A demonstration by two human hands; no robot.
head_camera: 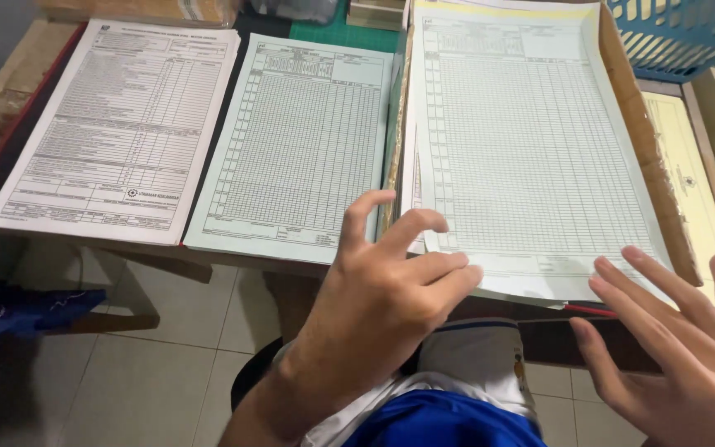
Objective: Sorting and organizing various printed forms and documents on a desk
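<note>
No packages, labels, signs or screens seem visible.

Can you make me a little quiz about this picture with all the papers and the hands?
1. How many stacks of printed forms lie side by side on the desk left of the cardboard tray?
2. True or false: the left hand touches the near edge of the pale green grid sheets in the tray.
3. Which thing sits at the top right corner: A) a blue plastic basket, B) a red bucket, C) a glass jar?

Key: 1. Two, the white forms and the green forms. 2. True. 3. A.
</note>
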